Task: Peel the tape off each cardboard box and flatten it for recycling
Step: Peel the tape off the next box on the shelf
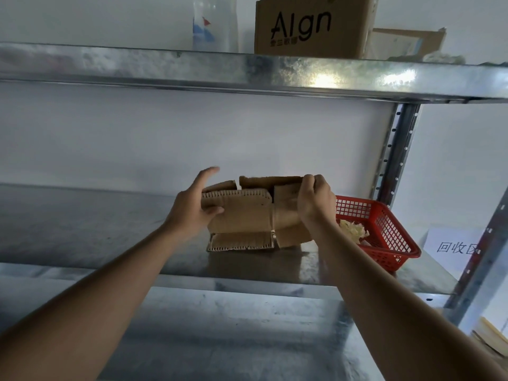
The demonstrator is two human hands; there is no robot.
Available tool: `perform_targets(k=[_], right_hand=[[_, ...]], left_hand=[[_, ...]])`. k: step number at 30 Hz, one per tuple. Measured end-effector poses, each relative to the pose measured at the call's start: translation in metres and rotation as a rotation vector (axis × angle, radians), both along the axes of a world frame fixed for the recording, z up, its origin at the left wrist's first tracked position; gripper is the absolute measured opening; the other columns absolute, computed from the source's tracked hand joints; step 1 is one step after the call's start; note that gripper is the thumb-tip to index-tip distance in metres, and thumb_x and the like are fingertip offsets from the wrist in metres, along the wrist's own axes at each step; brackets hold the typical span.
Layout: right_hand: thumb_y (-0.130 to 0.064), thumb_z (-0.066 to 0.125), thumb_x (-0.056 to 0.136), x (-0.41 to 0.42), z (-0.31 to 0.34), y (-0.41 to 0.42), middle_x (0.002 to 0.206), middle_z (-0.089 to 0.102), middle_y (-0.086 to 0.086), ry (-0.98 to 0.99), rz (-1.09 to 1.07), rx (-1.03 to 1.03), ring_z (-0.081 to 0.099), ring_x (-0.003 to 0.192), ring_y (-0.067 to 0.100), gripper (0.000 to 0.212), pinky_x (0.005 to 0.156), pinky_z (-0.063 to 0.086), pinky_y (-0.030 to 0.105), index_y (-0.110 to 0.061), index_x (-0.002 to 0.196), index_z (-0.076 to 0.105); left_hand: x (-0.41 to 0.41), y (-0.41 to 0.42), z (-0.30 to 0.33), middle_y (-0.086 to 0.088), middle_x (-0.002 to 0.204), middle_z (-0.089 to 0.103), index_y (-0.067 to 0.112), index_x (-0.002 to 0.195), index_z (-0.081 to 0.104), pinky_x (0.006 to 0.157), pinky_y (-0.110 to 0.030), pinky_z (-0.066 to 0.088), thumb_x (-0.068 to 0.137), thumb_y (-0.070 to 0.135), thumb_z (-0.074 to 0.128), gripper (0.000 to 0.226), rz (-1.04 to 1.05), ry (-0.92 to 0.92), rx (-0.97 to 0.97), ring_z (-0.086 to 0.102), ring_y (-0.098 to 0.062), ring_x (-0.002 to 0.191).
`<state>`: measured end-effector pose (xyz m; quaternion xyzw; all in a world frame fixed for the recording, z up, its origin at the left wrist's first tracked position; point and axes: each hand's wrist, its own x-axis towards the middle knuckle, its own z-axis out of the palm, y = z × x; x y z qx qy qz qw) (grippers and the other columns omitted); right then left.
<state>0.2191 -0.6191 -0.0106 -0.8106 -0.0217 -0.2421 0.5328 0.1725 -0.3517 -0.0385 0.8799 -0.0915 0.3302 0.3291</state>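
Note:
A small brown cardboard box (pixel 244 215), partly collapsed with its flaps spread, stands on the metal shelf (pixel 110 232). My left hand (pixel 192 204) grips its left end, thumb across the front panel and index finger raised straight behind. My right hand (pixel 313 199) grips the box's upper right edge with curled fingers. Another cardboard box printed "Algn" (pixel 310 26) stands on the upper shelf, with an open box (pixel 406 42) behind it to the right.
A red plastic basket (pixel 384 229) holding crumpled pale tape sits just right of the box. A white paper sign (pixel 453 248) leans at the far right. The upright post (pixel 395 149) rises behind the basket. A clear plastic container (pixel 214 23) stands on the upper shelf.

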Motion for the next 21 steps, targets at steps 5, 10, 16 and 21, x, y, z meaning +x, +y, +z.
perform_targets(k=[5, 10, 16, 21], right_hand=[[-0.074, 0.040, 0.083, -0.001, -0.013, -0.001, 0.098, 0.065, -0.002, 0.023, 0.107, -0.012, 0.065, 0.087, 0.020, 0.057, 0.066, 0.050, 0.037, -0.028, 0.116, 0.045], [-0.037, 0.060, 0.091, 0.011, -0.030, 0.003, 0.104, 0.066, 0.007, 0.083, 0.213, -0.237, 0.067, 0.081, 0.029, 0.086, 0.064, 0.057, 0.047, -0.058, 0.146, -0.002], [-0.028, 0.064, 0.103, 0.023, -0.048, 0.003, 0.146, 0.059, 0.004, -0.041, 0.253, -0.210, 0.067, 0.096, 0.015, 0.099, 0.076, 0.057, 0.036, -0.049, 0.156, -0.017], [-0.035, 0.068, 0.100, 0.032, -0.041, 0.004, 0.136, 0.066, 0.002, -0.059, 0.184, -0.284, 0.068, 0.106, 0.025, 0.076, 0.082, 0.060, 0.043, -0.032, 0.159, 0.021]], left_hand=[[0.009, 0.005, -0.005, 0.028, 0.149, 0.036, 0.048, 0.161, 0.011, 0.100, -0.008, 0.034, 0.086, 0.010, 0.084, 0.112, -0.025, 0.009, -0.185, 0.040, 0.026, 0.116], [0.017, -0.001, -0.003, 0.002, 0.169, 0.024, 0.046, 0.161, 0.013, 0.118, -0.034, 0.030, 0.094, 0.008, 0.074, 0.098, 0.006, -0.009, -0.401, 0.025, -0.017, 0.153], [0.016, 0.004, 0.001, 0.005, 0.170, 0.022, 0.060, 0.156, 0.010, 0.121, -0.045, 0.030, 0.099, 0.031, 0.069, 0.087, -0.040, 0.059, -0.449, 0.030, -0.022, 0.153], [0.023, 0.014, -0.007, -0.004, 0.162, 0.025, 0.058, 0.152, 0.029, 0.118, -0.048, 0.036, 0.095, 0.050, 0.069, 0.071, -0.004, 0.397, -0.161, 0.032, -0.031, 0.149]])
